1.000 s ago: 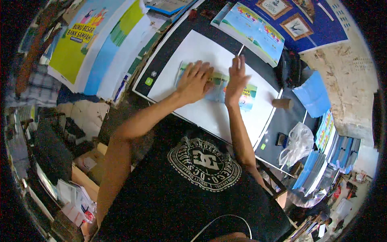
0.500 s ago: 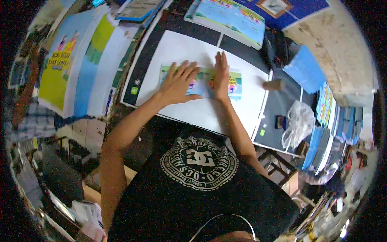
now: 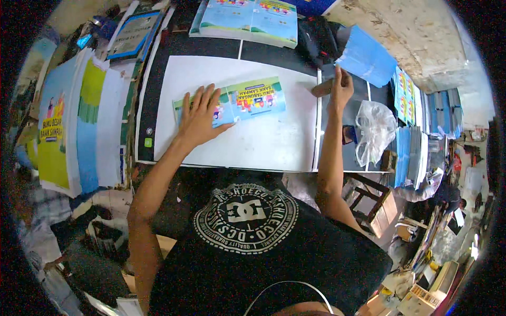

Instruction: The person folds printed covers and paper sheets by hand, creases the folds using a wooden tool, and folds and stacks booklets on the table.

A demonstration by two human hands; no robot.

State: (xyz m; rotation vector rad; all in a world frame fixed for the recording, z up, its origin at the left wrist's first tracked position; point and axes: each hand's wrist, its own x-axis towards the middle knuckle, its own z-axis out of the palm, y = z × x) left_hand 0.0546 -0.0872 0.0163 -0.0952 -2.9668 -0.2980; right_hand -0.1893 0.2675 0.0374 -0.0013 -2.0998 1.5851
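My left hand (image 3: 199, 118) lies flat with fingers spread on a printed booklet cover (image 3: 258, 100), a green and light-blue sheet with cartoon figures, opened out on a white board (image 3: 221, 150). The palm and fingers hide part of its left half. At the right, my right hand (image 3: 341, 90) is raised with its fingers drawn together at the near corner of a stack of light-blue sheets (image 3: 369, 58). Its fingertips appear to pinch that corner; how many sheets they hold cannot be made out. A brown cylinder (image 3: 322, 88) stands beside this hand.
Printed sheet stacks (image 3: 247, 18) sit at the back of the black table. To the right are a crumpled clear plastic bag (image 3: 375, 131), a small dark box (image 3: 349, 134) and upright blue stacks (image 3: 408, 152). Large printed sheets (image 3: 58, 126) stand at the left.
My right hand has left the cover and moved right to the light-blue sheets. My left hand stays on the cover, which now lies tilted in view. The whole view has shifted.
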